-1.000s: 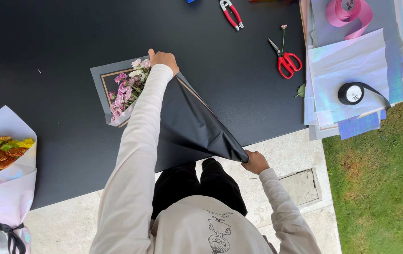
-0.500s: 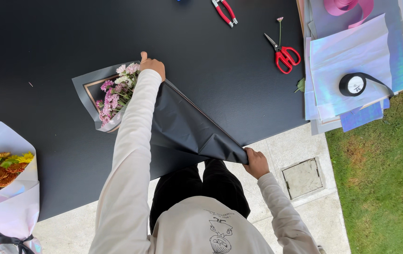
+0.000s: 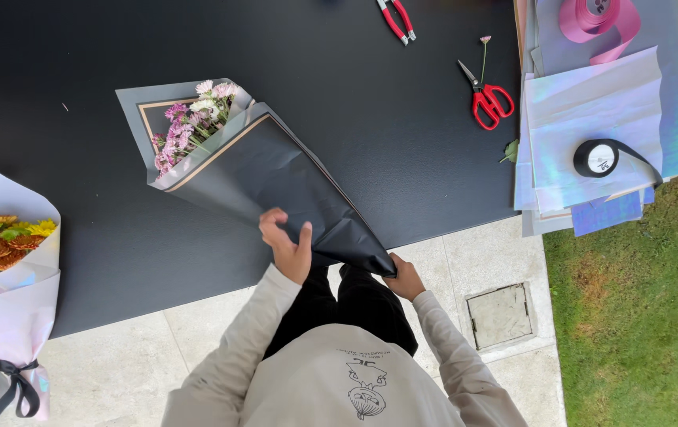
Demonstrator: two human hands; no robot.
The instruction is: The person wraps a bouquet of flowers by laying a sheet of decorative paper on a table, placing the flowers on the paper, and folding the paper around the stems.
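A bouquet of pink and white flowers (image 3: 193, 122) lies on the black table (image 3: 339, 95), rolled in black wrapping paper (image 3: 268, 178) with a pale border. My left hand (image 3: 287, 245) pinches the lower part of the paper near the table's front edge. The narrow bottom end of the wrap hangs over that edge, and my right hand (image 3: 402, 277) grips it there. The stems are hidden inside the paper.
Red scissors (image 3: 485, 99) and red-handled pliers (image 3: 396, 20) lie at the back. On the right are stacked iridescent sheets (image 3: 584, 119), a black ribbon roll (image 3: 596, 158) and pink ribbon (image 3: 596, 20). A finished orange bouquet in pale paper (image 3: 7, 277) lies at the left. Paving and grass lie below.
My left hand has let go of the paper's top corner by the flowers and drawn back to the lower part. The black sheet now lies folded over the bouquet.
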